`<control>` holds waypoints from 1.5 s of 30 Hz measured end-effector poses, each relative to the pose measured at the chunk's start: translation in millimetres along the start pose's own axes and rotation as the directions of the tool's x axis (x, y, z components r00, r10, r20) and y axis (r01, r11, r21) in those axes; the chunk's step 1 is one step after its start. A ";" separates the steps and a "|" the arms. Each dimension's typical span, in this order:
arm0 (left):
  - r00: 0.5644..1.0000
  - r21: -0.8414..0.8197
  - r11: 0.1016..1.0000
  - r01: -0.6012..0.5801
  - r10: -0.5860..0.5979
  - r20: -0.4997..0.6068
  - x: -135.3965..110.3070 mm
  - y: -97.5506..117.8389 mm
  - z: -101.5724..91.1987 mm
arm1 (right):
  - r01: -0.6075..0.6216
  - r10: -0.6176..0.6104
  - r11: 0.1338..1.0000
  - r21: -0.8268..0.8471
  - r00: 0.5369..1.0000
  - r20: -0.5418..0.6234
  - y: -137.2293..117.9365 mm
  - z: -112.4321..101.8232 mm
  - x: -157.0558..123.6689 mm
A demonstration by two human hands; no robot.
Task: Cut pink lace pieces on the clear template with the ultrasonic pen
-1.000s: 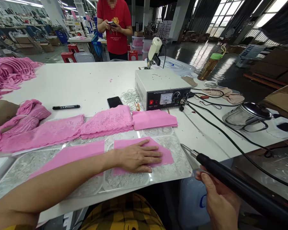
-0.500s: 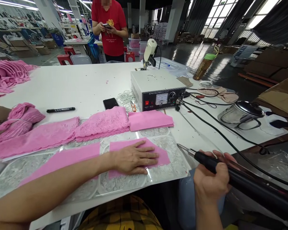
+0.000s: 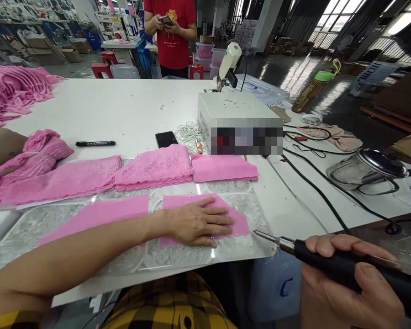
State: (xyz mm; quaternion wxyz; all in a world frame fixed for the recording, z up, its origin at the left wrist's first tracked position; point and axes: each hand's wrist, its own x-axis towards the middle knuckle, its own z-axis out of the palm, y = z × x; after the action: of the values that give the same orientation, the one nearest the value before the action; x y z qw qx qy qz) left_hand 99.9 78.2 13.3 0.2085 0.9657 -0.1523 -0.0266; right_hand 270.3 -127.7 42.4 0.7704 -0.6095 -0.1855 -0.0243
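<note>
A pink fabric panel [image 3: 239,223] lies flat on a marbled grey-and-white board [image 3: 233,251] at the near edge of a white table [image 3: 123,109], directly under a worker's left grip [image 3: 195,224]. That grip is unclenched, palm down and fingers together, pointing toward the panel's angled right end; the cloth shows above the fingers, beyond their tips and beside the wrist.

Just to the right, the worker's right grip [image 3: 340,292] is closed around a black-handled tool [image 3: 329,260], well apart from the panel itself. The tool's slim metal tip sits just beside the panel's right corner, a narrow gap between them; whether it touches the board cannot be made out.

Left of the panel, partly behind the forearm, a second pink panel [image 3: 113,212] lies on the same board. Along the far side, a plain pink stack [image 3: 224,169] sits next to a lace stack [image 3: 154,169]. Behind them rest a dark phone [image 3: 166,139], a tangle of white string [image 3: 188,132] and a pale metal box [image 3: 239,103], its front blurred. A lidded glass mug [image 3: 366,171] stands at right. Across the table, a person in a red shirt [image 3: 173,45] holds a handset [image 3: 166,20].
</note>
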 end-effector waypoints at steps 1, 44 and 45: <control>1.000 -0.001 1.000 0.000 0.000 -0.001 0.0 -0.1 0.4 | -0.033 0.036 0.997 0.070 0.999 -0.035 0.4 2.0 -0.7; 1.000 -0.017 1.000 -0.003 0.003 -0.023 0.2 0.9 1.3 | -0.008 0.007 0.988 0.153 1.000 0.008 3.6 16.3 -1.2; 0.999 -0.018 1.000 -0.013 0.012 -0.038 0.1 0.6 1.8 | -0.011 0.012 0.987 0.158 1.000 -0.005 3.3 15.5 -0.1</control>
State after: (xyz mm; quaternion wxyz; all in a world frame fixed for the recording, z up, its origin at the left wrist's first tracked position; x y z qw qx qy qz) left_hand 99.7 77.0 11.8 0.2205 0.9631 -0.1544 -0.0086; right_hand 267.1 -112.2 42.2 0.8169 -0.5475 -0.1811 -0.0071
